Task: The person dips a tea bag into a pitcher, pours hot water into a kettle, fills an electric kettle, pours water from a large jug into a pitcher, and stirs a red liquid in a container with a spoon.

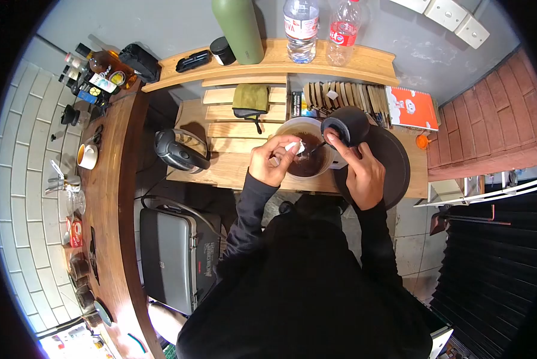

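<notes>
White and small, a piece (pixel 292 146) was pinched between the thumb and fingers of the left hand (pixel 268 164), held up over the near left part of a pale tub (pixel 287 127). The tub sat on the wooden bench (pixel 235 164) and had brown contents (pixel 309 157), with a glossy patch beneath the hands. The right hand (pixel 366 179) reached in from the other side, its index finger extended to the open mouth of a black cup (pixel 353 122). That cup leaned with its mouth toward the tub; whether the right fingers grasped it or only touched it could not be told.

A large black disc (pixel 395 164) lay right of the tub, partly beneath the right hand and its sleeve. Behind the tub stood a row of books (pixel 358 99), with an orange notebook (pixel 413 109) at their right end. Left of the books, a green pouch (pixel 250 99) lay on wooden slats, and a kettle (pixel 182 151) stood at the left end of the bench. Two plastic bottles, one fuller (pixel 301 30) and one nearly clear (pixel 342 36), stood upright on the shelf (pixel 268 66) above, beside a tall green flask (pixel 240 30).
</notes>
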A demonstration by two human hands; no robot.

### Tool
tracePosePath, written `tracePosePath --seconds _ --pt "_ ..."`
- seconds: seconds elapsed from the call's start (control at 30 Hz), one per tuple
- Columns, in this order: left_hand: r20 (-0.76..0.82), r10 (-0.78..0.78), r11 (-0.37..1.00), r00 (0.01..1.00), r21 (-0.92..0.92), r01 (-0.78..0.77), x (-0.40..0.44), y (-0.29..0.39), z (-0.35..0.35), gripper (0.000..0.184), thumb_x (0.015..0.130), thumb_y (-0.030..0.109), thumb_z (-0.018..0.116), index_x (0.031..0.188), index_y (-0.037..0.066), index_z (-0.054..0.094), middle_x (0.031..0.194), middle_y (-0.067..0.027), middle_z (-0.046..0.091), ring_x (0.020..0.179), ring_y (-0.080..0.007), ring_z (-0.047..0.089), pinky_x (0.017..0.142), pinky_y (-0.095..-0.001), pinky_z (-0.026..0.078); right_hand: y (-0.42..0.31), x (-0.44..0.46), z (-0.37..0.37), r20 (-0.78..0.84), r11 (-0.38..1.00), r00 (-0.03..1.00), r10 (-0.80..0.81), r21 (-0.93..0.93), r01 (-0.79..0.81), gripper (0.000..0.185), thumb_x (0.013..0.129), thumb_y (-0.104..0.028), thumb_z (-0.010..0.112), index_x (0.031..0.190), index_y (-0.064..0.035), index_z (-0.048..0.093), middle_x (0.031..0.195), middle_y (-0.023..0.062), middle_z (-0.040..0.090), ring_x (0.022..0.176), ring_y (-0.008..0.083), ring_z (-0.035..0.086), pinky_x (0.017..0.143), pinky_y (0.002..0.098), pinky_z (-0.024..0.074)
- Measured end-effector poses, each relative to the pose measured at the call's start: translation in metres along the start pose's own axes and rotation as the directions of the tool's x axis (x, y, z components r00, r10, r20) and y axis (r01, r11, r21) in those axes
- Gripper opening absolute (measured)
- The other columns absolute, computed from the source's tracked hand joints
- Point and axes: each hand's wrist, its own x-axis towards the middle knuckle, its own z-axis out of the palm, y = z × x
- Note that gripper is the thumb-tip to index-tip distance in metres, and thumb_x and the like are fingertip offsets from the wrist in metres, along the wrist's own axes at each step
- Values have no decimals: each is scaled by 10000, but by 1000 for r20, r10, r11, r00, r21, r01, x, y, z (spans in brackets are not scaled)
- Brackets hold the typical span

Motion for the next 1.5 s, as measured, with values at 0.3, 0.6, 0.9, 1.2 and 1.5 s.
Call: tracePosePath --seconds 0.3,0.6,0.9,1.2,1.5 --pt "16 -51 999 999 -1 51 -5 -18 2 199 912 68 661 1081 -31 626 884 -75 694 727 -128 682 676 -234 514 -1 -3 0 0 1000 1000 4 -2 -4 628 827 78 556 1256 -373 634 695 115 435 581 296 540 517 395 455" --pt "9 -88 996 996 2 88 -6 -32 3 198 912 48 652 1089 -33 620 884 -75 698 726 -114 681 677 -232 517 -1 -6 1 -7 1000 1000 5 -6 -5 639 821 78 561 1262 -379 628 697 108 439 577 289 543 516 398 452" --pt "11 17 1000 1000 -22 -17 -8 2 -4 193 905 33 656 1084 -34 626 901 -76 699 730 -106 673 676 -225 515 -2 -4 -5 -16 1000 1000 14 8 -14 640 824 88 560 1261 -374 629 705 108 446 584 298 546 522 400 448" --pt "-55 -144 986 988 82 148 -34 -70 -12 194 905 47 658 1078 -36 628 859 -77 700 722 -102 662 667 -225 512 0 -11 -6 -7 999 1000 29 43 -28 660 803 113 547 1284 -333 623 718 121 434 603 308 545 541 400 446" --pt "-221 -213 968 952 -176 176 -61 -99 -21 225 913 38 641 1121 -35 595 940 -107 682 765 -116 651 677 -234 525 7 -15 -2 74 970 987 144 188 -156 711 755 138 539 1316 -294 602 716 113 416 593 290 489 582 409 443"
